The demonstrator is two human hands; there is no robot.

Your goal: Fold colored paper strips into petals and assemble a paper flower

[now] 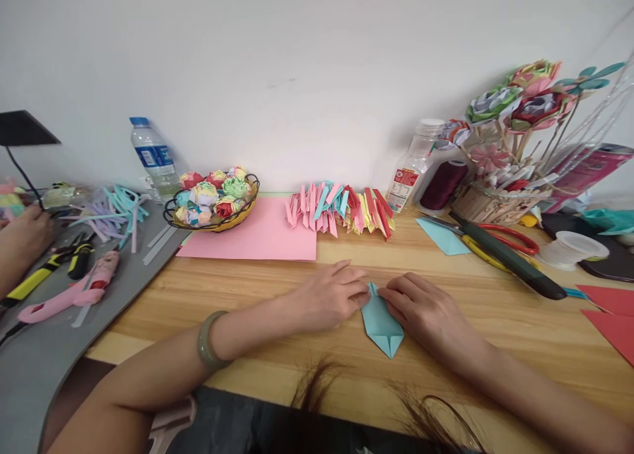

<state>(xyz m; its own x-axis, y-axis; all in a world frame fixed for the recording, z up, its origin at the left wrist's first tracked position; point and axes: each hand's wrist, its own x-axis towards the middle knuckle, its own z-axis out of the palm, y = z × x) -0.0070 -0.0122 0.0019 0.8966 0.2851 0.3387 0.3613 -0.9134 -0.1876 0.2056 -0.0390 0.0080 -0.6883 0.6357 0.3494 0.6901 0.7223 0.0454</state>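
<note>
Just between spread left fingers [355, 288] and bunched right fingers [402, 295], grip unclear, turquoise paper [382, 322].

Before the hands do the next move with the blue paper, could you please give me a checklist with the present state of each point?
1. Left hand at the paper: ok, fingertips at its upper left edge.
2. Right hand at the paper: ok, fingers on its upper right side.
3. Blue paper on the wooden table: ok, pointed end toward the person.
4. Dark-green-handled tool apart from the hands: ok.
5. Crease under the fingers: cannot tell, hidden.
</note>
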